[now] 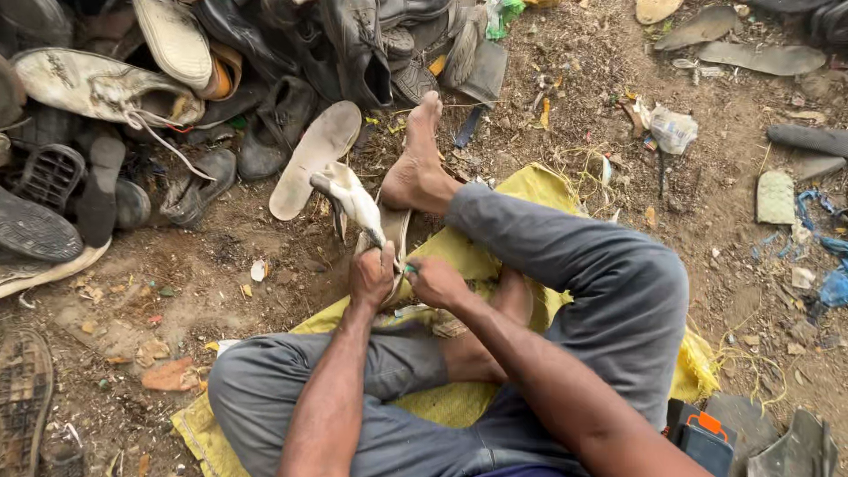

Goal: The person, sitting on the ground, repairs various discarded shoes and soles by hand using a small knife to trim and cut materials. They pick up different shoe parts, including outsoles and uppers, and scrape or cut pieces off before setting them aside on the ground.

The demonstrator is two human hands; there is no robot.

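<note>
Head view: person sits on a yellow sack [521, 190] spread over the dirt, bare foot [417, 163] pinning a worn sole at frame centre so it stays put. Left hand [371, 276] wrapped tight round the pale shoe upper [349, 196], peeling it up. Right hand [435, 281] closed on a small green-tipped tool at the seam. Shoe pile [177, 88] upper left

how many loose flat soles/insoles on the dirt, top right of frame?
3: a tan one cut by the top edge, a grey one beside it, a longer grey one further right. Others may lie outside the frame.
</note>
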